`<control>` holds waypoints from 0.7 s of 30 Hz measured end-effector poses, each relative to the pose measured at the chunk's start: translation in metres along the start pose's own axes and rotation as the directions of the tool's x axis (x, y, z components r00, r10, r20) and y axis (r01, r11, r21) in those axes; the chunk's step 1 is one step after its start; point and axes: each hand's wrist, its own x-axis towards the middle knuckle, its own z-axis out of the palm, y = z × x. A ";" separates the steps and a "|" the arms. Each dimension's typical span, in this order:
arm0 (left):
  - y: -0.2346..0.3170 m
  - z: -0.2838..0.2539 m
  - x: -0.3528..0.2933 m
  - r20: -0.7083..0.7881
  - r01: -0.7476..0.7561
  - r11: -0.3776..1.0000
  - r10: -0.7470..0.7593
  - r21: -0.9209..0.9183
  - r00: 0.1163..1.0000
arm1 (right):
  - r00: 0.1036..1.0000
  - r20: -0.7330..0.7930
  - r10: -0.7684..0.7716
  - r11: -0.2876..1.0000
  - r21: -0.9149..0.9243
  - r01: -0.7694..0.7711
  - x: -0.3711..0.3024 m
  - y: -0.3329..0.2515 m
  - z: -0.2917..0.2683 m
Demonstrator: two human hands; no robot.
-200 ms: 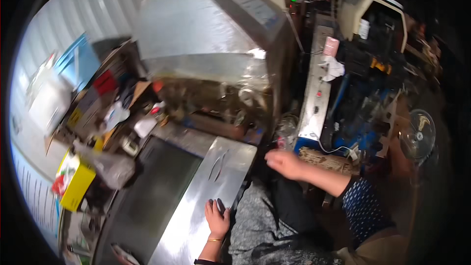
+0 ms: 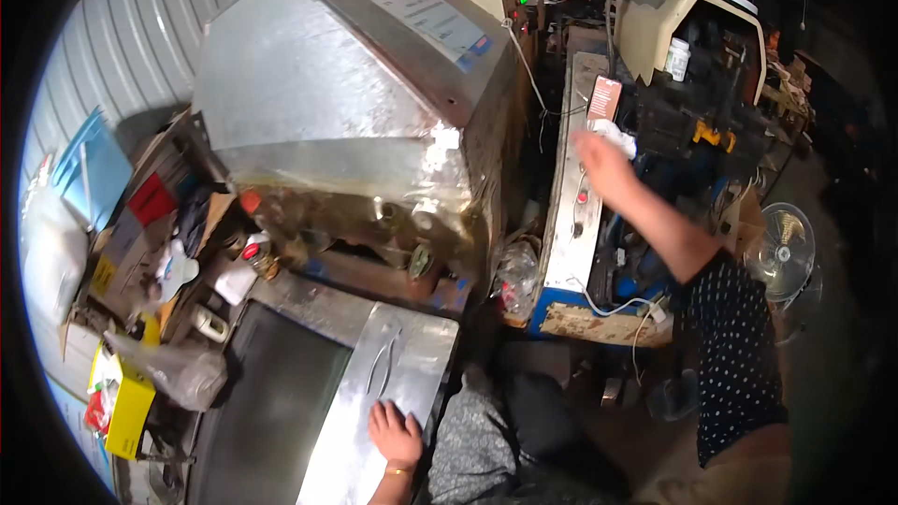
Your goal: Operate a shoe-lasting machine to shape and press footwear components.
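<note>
My left hand (image 2: 395, 433) lies on a shiny metal plate (image 2: 426, 341), fingers spread and nothing in them. Just beyond its fingertips lies a slim curved metal tool (image 2: 382, 367) that looks like tweezers. My right arm reaches forward and to the right, and my right hand (image 2: 605, 168) is over a long pale metal panel (image 2: 567, 248) with small red and dark buttons. Beside that hand are a crumpled white tissue (image 2: 619, 136) and a pink-and-white small box (image 2: 604, 98). The right fingers are blurred, so whether they touch or hold anything is unclear.
A large metal hood (image 2: 309, 84) rises ahead. Left of the plate is a dark glassy panel (image 2: 281, 393), with a yellow box (image 2: 131, 416) and plastic bags (image 2: 187, 369) past it. To the right stand a fan (image 2: 784, 251) and a beige machine housing (image 2: 645, 28) holding a white bottle (image 2: 678, 58).
My right hand has moved forward and to the right, from near my lap to over the pale panel. The view has turned rightward. My left hand stays on the plate.
</note>
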 end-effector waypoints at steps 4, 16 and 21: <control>0.011 -0.003 0.008 -0.009 0.039 0.998 -0.039 -0.049 0.999 | 0.968 0.021 0.251 0.885 -0.409 -0.221 0.123 0.103 -0.033; 0.018 -0.016 0.013 0.194 0.049 0.996 -0.035 -0.069 0.980 | 0.830 -0.003 0.557 0.560 -0.737 -0.379 0.205 0.244 0.008; 0.012 -0.013 0.013 0.252 0.061 0.998 -0.053 -0.023 0.966 | 0.791 0.037 0.610 0.544 -0.746 -0.384 0.201 0.263 0.009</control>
